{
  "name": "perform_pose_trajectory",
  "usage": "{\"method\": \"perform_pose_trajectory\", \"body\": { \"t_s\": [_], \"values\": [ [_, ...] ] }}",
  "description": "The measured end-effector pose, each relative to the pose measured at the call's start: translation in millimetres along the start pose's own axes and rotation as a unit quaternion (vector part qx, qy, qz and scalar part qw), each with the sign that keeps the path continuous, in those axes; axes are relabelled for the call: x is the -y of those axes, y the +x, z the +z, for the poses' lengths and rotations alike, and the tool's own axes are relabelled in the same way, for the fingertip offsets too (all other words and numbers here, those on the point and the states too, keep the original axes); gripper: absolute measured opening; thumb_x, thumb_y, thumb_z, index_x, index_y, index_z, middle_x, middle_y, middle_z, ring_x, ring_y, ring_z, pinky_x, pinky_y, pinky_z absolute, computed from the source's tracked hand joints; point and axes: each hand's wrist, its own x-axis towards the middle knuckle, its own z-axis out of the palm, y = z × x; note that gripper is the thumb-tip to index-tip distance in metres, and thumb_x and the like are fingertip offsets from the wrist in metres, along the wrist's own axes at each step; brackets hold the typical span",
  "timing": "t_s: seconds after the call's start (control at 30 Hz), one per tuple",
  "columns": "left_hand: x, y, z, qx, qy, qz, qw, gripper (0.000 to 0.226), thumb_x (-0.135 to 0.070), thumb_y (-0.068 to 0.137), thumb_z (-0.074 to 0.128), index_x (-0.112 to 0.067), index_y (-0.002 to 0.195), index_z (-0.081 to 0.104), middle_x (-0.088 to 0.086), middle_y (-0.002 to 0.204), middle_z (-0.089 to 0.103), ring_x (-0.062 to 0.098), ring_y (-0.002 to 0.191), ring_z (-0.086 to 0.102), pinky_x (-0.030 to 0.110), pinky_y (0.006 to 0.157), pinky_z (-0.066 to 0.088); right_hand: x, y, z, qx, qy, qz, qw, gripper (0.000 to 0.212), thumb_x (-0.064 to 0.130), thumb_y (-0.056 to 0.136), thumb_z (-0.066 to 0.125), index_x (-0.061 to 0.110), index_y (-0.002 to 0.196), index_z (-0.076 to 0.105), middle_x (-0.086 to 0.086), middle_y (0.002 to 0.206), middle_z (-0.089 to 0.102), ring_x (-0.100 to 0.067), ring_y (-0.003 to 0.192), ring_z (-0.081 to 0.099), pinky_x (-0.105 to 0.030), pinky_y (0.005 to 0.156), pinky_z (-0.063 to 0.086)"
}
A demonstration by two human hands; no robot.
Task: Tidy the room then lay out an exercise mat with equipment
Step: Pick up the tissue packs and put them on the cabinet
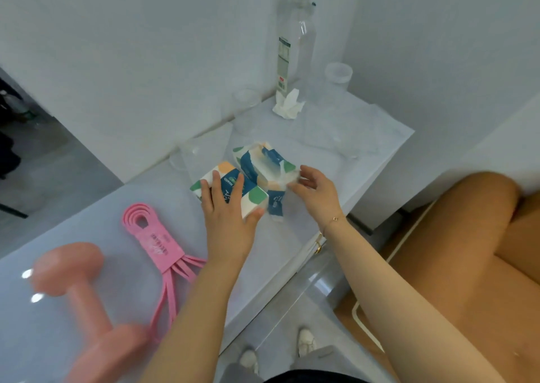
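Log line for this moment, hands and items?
left hand grips tissue pack | right hand pinches opened pack | dumbbell untouched

Bare tabletop (87, 207) lies open left of the 2 tissue packs (248, 178); behind them clear bottle (295, 46), crumpled tissue (289, 105) and cups (338, 74) block reach.
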Motion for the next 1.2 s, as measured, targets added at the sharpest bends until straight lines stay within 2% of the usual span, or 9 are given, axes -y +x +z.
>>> {"method": "perform_pose_trajectory", "body": {
  "t_s": [0.3,0.4,0.47,0.53,0.6,0.73,0.83,1.0,1.2],
  "values": [
    [-1,5,-11,0.002,-0.004,0.010,1.000,0.077,-0.036,0.087,0.065,-0.018,0.150,0.025,0.012,0.160,-0.001,0.030,0.147,-0.009,0.046,0.119,0.004,7,-29,1,-0.039,0.051,0.022,0.998,0.046,0.007,0.092,0.054,0.013,0.137,0.047,-0.001,0.138,0.051,-0.014,0.124,0.049,-0.020,0.094,0.037],
    [-10,-9,-22,-0.061,-0.088,0.066,0.992,0.065,-0.026,0.087,0.066,-0.013,0.145,0.037,0.010,0.159,0.013,0.026,0.148,0.004,0.037,0.118,0.011,1,-61,-12,-0.061,0.072,0.029,0.995,0.038,0.009,0.093,0.054,0.018,0.129,0.054,0.002,0.127,0.059,-0.010,0.113,0.055,-0.016,0.087,0.042],
    [-18,-23,-27,-0.065,-0.169,0.092,0.979,0.056,-0.019,0.088,0.065,-0.016,0.140,0.044,0.004,0.156,0.025,0.019,0.145,0.017,0.022,0.115,0.017,-8,-85,-22,-0.082,0.088,0.039,0.992,0.034,0.008,0.093,0.055,0.020,0.125,0.057,0.003,0.119,0.063,-0.009,0.107,0.058,-0.012,0.080,0.047],
    [-28,-39,-29,0.000,-0.272,0.088,0.958,0.049,-0.016,0.091,0.062,-0.024,0.137,0.046,-0.009,0.149,0.036,0.007,0.140,0.028,0.009,0.110,0.021,-20,-108,-30,-0.111,0.105,0.060,0.986,0.033,0.006,0.092,0.055,0.019,0.122,0.060,0.001,0.114,0.066,-0.009,0.102,0.061,-0.016,0.082,0.050],
    [-37,-54,-29,0.102,-0.378,0.063,0.918,0.044,-0.015,0.094,0.057,-0.030,0.134,0.047,-0.020,0.140,0.044,-0.002,0.132,0.038,0.016,0.110,0.030,-34,-130,-38,-0.138,0.119,0.076,0.980,0.032,0.006,0.091,0.056,0.018,0.120,0.061,0.000,0.111,0.068,-0.010,0.104,0.061,-0.024,0.093,0.049],
    [-50,-89,-23,0.309,-0.476,-0.004,0.823,0.037,-0.028,0.094,0.051,-0.027,0.131,0.053,-0.013,0.134,0.056,-0.001,0.125,0.049,0.029,0.110,0.037,-60,-190,-57,-0.193,0.145,0.113,0.964,0.028,0.004,0.091,0.054,0.017,0.114,0.064,0.000,0.104,0.069,-0.015,0.104,0.062,-0.030,0.094,0.049],
    [-53,-127,-17,0.407,-0.520,-0.081,0.746,0.038,-0.033,0.099,0.036,-0.025,0.133,0.052,-0.007,0.134,0.058,0.006,0.125,0.052,0.037,0.112,0.034,-83,-238,-71,-0.217,0.168,0.145,0.951,0.025,0.003,0.091,0.053,0.013,0.109,0.066,-0.004,0.104,0.071,-0.017,0.100,0.065,-0.033,0.094,0.050],
    [-43,-206,-5,0.447,-0.498,-0.135,0.731,0.041,-0.030,0.100,0.033,-0.018,0.135,0.050,-0.002,0.130,0.061,0.013,0.124,0.054,0.044,0.112,0.034,-131,-311,-88,-0.246,0.196,0.169,0.934,0.025,-0.002,0.092,0.047,0.005,0.108,0.066,-0.015,0.108,0.069,-0.022,0.094,0.065,-0.031,0.086,0.050],
    [-41,-333,19,0.472,-0.472,-0.176,0.723,0.038,-0.027,0.100,0.033,-0.017,0.131,0.054,0.001,0.129,0.062,0.016,0.123,0.055,0.040,0.108,0.038,-199,-429,-116,-0.258,0.226,0.192,0.920,0.022,0.001,0.093,0.048,0.007,0.103,0.066,-0.011,0.100,0.070,-0.020,0.086,0.064,-0.028,0.080,0.047]
  ]
}}
